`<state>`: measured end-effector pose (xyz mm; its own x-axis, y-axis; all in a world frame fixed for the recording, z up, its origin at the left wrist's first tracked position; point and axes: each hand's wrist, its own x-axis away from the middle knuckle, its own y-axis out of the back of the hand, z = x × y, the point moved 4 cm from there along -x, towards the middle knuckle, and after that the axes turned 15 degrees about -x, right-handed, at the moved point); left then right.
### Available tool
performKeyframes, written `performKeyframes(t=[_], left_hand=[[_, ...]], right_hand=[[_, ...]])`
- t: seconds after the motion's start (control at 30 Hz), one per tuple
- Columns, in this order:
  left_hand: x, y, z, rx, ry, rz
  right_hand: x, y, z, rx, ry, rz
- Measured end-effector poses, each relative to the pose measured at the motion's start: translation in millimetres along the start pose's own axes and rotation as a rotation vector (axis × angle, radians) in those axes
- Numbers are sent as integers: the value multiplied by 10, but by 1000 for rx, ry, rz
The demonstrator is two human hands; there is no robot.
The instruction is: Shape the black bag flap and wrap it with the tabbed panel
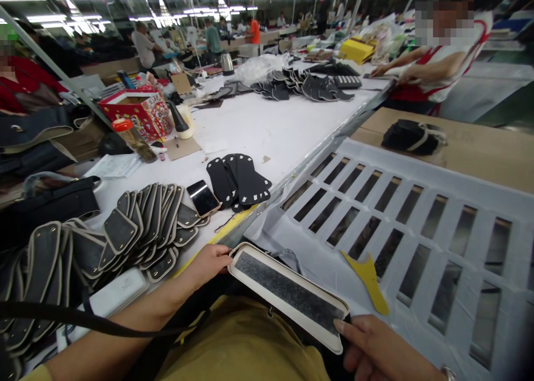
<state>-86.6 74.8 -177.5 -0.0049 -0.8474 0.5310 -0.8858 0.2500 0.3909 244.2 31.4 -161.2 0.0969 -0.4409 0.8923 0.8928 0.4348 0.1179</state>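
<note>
Across my lap lies a long bag piece (287,289) with rounded corners, a cream rim and a dark grey speckled strip along its middle. Its left end is pinched by my left hand (213,260). At the lower right end, my right hand (367,339) grips it, thumb on top at the corner and fingers curled at the side. A small metal fitting (270,312) shows at its near edge. Dark material is partly visible beneath the piece, but its shape is hidden. To the right, a yellow curved piece (369,281) rests on the grey slotted crate (271,242).
Left of me are many cream-edged dark panels (120,231), a white device (120,292) and a phone (203,197). Black panels (244,178) lie on the white table (233,119), near a red box (137,111) and a jar (133,139). A co-worker (442,64) stands far right.
</note>
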Motion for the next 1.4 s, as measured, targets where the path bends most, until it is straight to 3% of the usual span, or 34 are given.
performKeyframes(t=[0.23, 0.37, 0.57, 0.73, 0.8, 0.9, 1.03, 1.1, 1.23, 1.4], left_hand=[[64, 0, -119, -590, -131, -251], [104, -50, -189, -784, -111, -340], [75, -100, -106, -645, -104, -385], [64, -122, 3, 32, 58, -194], [85, -126, -17, 172, 109, -142], [85, -105, -53, 15, 102, -146], [34, -63, -109, -561, -50, -330], [20, -76, -139, -716, -103, -388], [13, -115, -163, -783, -104, -400], [-16, -126, -102, -678, -127, -373]], right_hand=[[-64, 21, -41, -18, -26, 16], [-74, 36, -47, -8, -16, 22], [-83, 38, -72, -4, -4, 41], [-59, 42, -47, 1, -10, 8], [-49, 37, -37, 8, -8, 7], [-31, 25, -21, 14, 11, 18], [-26, 22, -25, 34, 13, 21], [-39, 27, -35, 41, 15, 27], [-64, 46, -49, 26, 10, 48], [-26, 54, -10, 21, 5, 50]])
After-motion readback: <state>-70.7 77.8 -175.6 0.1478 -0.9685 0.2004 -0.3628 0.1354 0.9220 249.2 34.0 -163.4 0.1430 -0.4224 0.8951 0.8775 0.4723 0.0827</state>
